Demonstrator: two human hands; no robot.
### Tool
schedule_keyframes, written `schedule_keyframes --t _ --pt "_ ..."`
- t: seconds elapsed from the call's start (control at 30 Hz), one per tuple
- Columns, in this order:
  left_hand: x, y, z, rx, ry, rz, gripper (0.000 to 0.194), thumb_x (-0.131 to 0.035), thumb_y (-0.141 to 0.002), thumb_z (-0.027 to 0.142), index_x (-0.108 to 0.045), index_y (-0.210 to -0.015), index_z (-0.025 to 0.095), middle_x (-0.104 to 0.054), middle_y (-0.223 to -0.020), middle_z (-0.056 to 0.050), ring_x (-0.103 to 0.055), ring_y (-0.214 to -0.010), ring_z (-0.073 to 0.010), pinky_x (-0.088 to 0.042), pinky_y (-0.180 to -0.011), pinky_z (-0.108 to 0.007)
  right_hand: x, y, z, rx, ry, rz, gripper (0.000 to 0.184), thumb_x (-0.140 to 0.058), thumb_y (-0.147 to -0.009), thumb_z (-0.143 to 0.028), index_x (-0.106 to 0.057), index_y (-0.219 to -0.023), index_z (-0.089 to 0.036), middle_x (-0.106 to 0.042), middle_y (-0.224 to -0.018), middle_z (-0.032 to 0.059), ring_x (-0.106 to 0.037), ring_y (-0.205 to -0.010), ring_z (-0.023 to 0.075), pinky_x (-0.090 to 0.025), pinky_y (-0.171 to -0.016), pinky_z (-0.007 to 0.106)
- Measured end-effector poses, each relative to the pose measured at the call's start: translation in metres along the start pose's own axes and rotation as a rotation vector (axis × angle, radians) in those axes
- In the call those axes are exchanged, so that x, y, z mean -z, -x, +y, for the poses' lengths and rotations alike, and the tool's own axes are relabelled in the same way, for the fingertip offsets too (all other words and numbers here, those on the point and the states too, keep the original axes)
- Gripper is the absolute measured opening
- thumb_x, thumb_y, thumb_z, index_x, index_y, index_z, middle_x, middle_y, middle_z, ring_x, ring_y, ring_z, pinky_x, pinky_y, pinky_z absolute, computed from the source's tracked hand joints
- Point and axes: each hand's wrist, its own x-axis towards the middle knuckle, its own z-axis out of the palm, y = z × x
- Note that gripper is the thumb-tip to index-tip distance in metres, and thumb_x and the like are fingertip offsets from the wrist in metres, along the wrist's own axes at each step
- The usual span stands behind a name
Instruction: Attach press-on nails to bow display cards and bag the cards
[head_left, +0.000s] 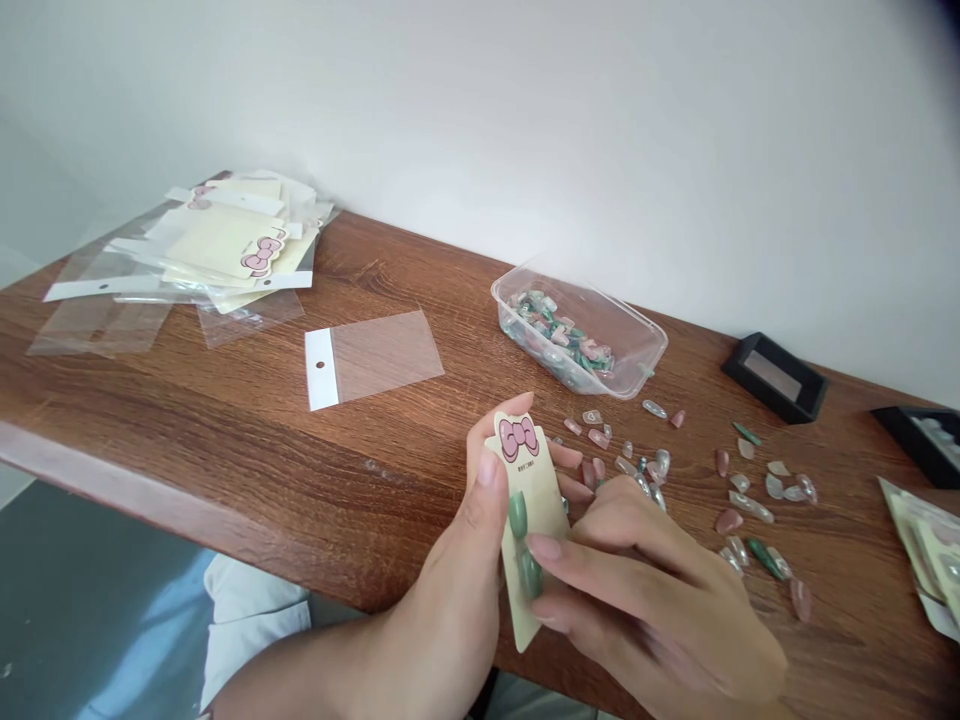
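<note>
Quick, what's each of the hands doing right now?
Left hand: closed, holding the bow-topped card.
Right hand: fingers at the lower green nail on the card; whether gripping it cannot be told.

- Card (546,490): clock's centre
- Bag (386,355): eleven o'clock
- Pile (217,235): half past ten
- Tub (637,355), nails (559,335) inside: half past twelve
- Loose nails (751,507) on table (262,410): mostly two to four
- Trays (806,402): two to three

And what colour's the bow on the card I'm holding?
The bow is pink with dark outlines, clearest in the head view.
</note>
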Motion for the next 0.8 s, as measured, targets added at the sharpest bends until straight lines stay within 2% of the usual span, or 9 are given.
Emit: schedule_keyframes --t 0.2,0.47,0.7,0.8 --pt "0.0016 -0.0001 0.0011 0.03 -0.013 -0.007 0.06 -0.037 -0.099 0.065 -0.041 -0.148 0.031 -0.067 -0.124 -0.005 -0.059 -0.124 -0.0262 -0.043 -0.107 -0.04 -0.0022 0.0006 -0.0004 -0.025 -0.075 0.019 0.012 -0.064 -0.098 -0.026 -0.071 -0.106 -0.02 -0.066 -0.074 -0.0002 -0.065 -0.07 0.0137 -0.055 -0.066 0.031" --pt "-0.0043 -0.0019 0.0029 -0.02 0.009 0.031 0.049 -0.04 -0.101 0.059 -0.049 -0.141 0.032 -0.07 -0.116 -0.002 -0.062 -0.119 -0.023 -0.044 -0.105 -0.037 -0.0007 -0.0017 -0.0015 -0.008 -0.056 0.001 0.01 -0.067 -0.095 -0.022 -0.074 -0.102 -0.018 -0.065 -0.072 -0.0005 -0.061 -0.067 0.012 -0.053 -0.065 0.03" --pt "-0.0005 -0.0013 0.0 0.006 0.008 0.017 0.055 -0.039 -0.1 0.062 -0.042 -0.147 0.033 -0.068 -0.12 -0.004 -0.062 -0.119 -0.0237 -0.044 -0.105 -0.04 -0.0033 -0.0005 -0.0035 -0.001 -0.047 0.023 0.01 -0.07 -0.092 -0.017 -0.075 -0.1 -0.018 -0.064 -0.071 -0.0011 -0.058 -0.066 0.0119 -0.055 -0.07 0.03" --pt "-0.0018 -0.0006 0.0005 0.008 0.002 0.03 0.057 -0.04 -0.1 0.062 -0.044 -0.147 0.03 -0.067 -0.121 -0.006 -0.061 -0.12 -0.0253 -0.042 -0.107 -0.043 -0.004 0.0012 -0.0039 0.017 0.007 0.04 0.01 -0.07 -0.092 -0.019 -0.074 -0.101 -0.019 -0.063 -0.069 -0.0023 -0.056 -0.064 0.0121 -0.053 -0.066 0.029"
